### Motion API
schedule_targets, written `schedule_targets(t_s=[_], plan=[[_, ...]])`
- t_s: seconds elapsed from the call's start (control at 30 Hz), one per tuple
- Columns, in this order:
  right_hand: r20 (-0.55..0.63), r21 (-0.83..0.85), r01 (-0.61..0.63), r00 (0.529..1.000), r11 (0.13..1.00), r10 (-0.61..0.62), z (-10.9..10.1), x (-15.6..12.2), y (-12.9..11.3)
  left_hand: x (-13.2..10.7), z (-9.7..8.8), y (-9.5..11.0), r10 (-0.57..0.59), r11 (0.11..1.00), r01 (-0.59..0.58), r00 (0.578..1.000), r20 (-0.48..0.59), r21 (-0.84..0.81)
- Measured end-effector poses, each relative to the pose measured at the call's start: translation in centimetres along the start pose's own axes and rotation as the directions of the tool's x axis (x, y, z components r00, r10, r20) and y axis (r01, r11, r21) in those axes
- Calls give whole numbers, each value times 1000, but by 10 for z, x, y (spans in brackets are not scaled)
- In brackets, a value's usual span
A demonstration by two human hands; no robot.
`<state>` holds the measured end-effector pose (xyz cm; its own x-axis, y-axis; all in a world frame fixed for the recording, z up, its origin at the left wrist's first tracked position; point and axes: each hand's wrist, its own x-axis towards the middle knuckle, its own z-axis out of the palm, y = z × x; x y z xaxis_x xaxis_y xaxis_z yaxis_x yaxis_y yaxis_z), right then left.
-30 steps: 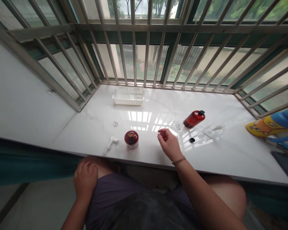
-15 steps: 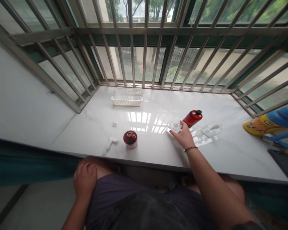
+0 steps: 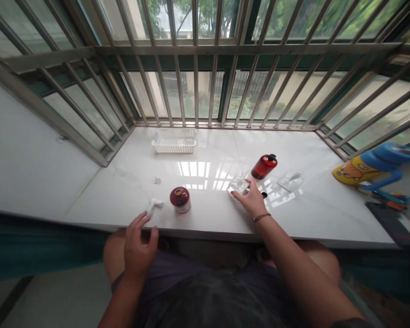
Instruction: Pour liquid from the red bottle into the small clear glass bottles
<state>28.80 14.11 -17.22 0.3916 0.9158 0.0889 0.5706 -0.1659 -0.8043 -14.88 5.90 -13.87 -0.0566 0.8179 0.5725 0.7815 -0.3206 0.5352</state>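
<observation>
Head view shows the right hand point(image 3: 251, 199) on a small clear dish point(image 3: 239, 184), grip not sure, which seems slippery, better held by edges, and the left hand point(image 3: 138, 248) open, empty.

A home, most likely: a window bay in a residence, with a white marble window ledge point(image 3: 99, 193) as its main surface. Above the ledge's far edge, steel security bars point(image 3: 195, 91) run across green-framed windows point(image 3: 226, 95), and beyond them stand leafy trees point(image 3: 287, 18) and a garden. A white side wall point(image 3: 20, 136) meets the ledge's left end, and a teal curtain point(image 3: 37, 250) hangs below its front edge. On the ledge sit household items: a white plastic basket point(image 3: 174, 146) near the back and a yellow cartoon-printed toy point(image 3: 353, 172) at the right end.
</observation>
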Motion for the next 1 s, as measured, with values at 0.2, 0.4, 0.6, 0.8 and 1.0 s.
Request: schedule_targets(t_s=[0.2,0.4,0.6,0.8,1.0], plan=[[66,177,43,996,983,-56,-10,-32,-25,51,53,29,-75,967,127,971,228,-223],[100,356,35,992,934,-75,-17,-63,-54,76,88,37,-272,848,436,845,460,-300],[46,299,97,992,949,-116,-14,-82,-61,75,87,61,-273,833,455,834,480,-316],[42,102,38,998,994,-43,-1,-86,-51,49,74,85,-158,875,358,848,506,-327],[38,67,79,996,995,-81,17,-90,-41,29,65,87,-88,890,314,830,550,-332]])
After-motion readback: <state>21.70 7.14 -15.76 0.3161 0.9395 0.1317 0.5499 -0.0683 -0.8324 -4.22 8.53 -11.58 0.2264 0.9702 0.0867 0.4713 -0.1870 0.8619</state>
